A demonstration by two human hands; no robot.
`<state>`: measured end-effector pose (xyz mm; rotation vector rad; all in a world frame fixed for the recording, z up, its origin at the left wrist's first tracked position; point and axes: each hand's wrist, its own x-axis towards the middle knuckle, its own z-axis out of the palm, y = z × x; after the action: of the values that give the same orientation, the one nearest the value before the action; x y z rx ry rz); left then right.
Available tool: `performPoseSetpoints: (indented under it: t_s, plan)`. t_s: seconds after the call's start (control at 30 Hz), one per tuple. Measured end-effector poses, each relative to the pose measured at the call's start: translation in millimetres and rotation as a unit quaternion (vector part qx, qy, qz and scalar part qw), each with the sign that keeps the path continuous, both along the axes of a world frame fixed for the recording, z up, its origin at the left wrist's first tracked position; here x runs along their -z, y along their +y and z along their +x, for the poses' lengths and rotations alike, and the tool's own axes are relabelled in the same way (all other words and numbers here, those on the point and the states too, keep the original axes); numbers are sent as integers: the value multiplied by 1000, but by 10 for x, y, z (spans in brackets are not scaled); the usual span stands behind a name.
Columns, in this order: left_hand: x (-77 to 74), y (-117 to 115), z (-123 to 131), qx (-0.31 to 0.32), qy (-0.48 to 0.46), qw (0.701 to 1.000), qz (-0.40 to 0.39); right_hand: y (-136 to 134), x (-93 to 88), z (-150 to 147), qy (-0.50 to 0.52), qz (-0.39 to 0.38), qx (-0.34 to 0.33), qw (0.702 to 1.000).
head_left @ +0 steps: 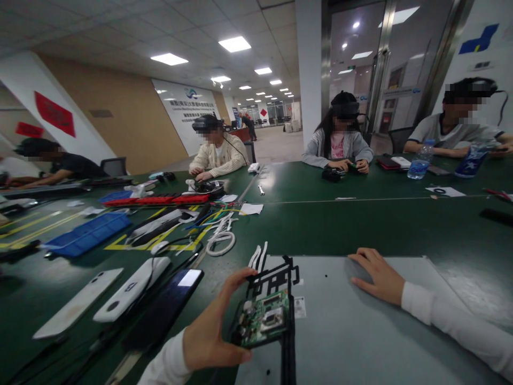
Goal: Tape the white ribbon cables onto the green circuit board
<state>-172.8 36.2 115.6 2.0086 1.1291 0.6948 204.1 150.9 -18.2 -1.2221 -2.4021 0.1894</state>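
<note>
A large flat grey panel (360,331) lies on the green table in front of me. A green circuit board (266,318) in a black frame is at the panel's left edge, with black strips and white ribbon cables (260,256) behind it. My left hand (218,321) grips the board's left side, thumb at the near edge and fingers at the far edge. Near the panel's far edge, my right hand (374,275) rests with its fingers spread over a dark grey rounded patch, possibly an object; its palm side is hidden.
Left of the panel lie a dark phone (164,310), a white device (130,289), a white phone (80,302), cables and a blue tray (88,232). Several people sit around the table (320,224). A water bottle (420,160) stands at the far right.
</note>
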Motion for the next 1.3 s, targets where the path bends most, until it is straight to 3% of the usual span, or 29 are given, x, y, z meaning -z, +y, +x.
performPoseSetpoints:
  t_s: [0.13,0.3,0.47,0.6,1.03,1.3]
  plan:
    - [98,51,295,46,47,998,18,-36,-85,-33,0,12,1,1000]
    - [263,168,796,76,120,988,59,-184,-244,202,2,45,12,999]
    - [441,347,1212,85,154,982,72,-484,-385,473,-16,71,48,996]
    - [534,462,1351,94,157,980,84,-784,-404,621,-40,51,74,995]
    - [735,567,1336,100,231,963,99,-1503,-74,915,-76,-13,102,992]
    - [879,174,645,-7,310,941,133,-1787,4,1057,-125,-29,69,989]
